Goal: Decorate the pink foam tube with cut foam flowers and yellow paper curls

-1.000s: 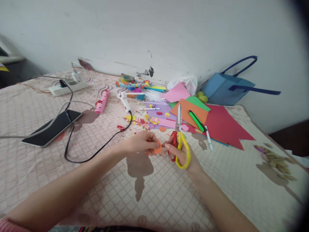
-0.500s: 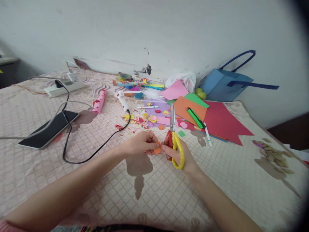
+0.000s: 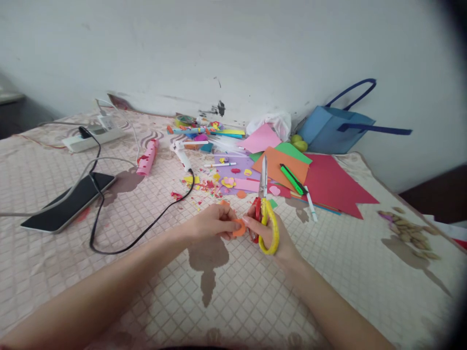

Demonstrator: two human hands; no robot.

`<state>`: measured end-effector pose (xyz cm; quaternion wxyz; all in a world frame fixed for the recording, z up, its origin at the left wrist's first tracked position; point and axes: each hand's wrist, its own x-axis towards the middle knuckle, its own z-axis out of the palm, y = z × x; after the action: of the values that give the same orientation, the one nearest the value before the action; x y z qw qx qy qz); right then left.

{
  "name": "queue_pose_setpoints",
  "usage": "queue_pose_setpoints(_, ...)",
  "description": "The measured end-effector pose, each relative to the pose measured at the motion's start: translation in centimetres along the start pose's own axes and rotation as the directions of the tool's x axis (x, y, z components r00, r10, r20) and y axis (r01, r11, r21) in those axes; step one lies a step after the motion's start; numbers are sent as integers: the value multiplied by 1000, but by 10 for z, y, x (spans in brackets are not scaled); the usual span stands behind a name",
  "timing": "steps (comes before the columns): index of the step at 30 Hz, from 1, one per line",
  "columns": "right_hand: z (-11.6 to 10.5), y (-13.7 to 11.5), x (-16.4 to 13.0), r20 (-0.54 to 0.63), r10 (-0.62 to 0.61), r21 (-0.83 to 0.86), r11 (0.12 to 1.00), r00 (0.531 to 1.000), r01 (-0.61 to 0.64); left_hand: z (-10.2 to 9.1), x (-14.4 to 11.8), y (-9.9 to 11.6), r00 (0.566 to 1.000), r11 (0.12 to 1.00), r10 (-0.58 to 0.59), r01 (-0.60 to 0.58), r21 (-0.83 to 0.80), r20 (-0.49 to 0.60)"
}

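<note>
My left hand (image 3: 215,222) pinches a small orange paper piece (image 3: 239,228) between thumb and fingers. Across from it, my right hand (image 3: 272,231) has a pair of scissors (image 3: 270,233) with one red and one yellow handle loop hooked over it. The scissor blades point away from me and look nearly closed. My right thumb and fingertip touch or nearly touch the edge of the orange piece. Just beyond the hands lie a green paper scrap (image 3: 272,203), an orange paper disc (image 3: 241,194) and a pink paper cutout (image 3: 275,190).
A white glue gun (image 3: 182,156) trails a black cord. Left are a dark tablet-like device (image 3: 69,201), a power strip (image 3: 93,139) and a pink paper roll (image 3: 148,158). Coloured sheets (image 3: 335,182), a green marker (image 3: 293,180) and a blue bag (image 3: 333,129) lie right.
The orange piece now shows more of its rounded edge between my hands. My view has shifted slightly. Both hands stay at nearly the same place, with the scissors still in the right.
</note>
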<state>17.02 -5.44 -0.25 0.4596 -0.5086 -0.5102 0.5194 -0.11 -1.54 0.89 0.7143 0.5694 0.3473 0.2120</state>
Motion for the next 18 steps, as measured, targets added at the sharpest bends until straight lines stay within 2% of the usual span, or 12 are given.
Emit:
queue_pose_setpoints(3, 1, -2, -1, -19, 11, 4, 1000, 1000, -11, 1, 1, -2, 1000, 1000, 13, -13, 1, 5)
queue_pose_setpoints(10, 1, -5, -1, -83, -28, -4, 1000, 996, 28, 3, -1, 2, 993, 997, -22, 14, -70, -113)
queue_pose_setpoints(14, 1, -2, -1, -81, -17, 30, 999, 997, 20, 4, -1, 3, 984, 987, 2, -30, -158, -177)
queue_pose_setpoints(18, 1, 0, 0, -82, 2, 19, 1000, 997, 0, 4, -1, 3, 988, 983, 29, -56, -174, -154)
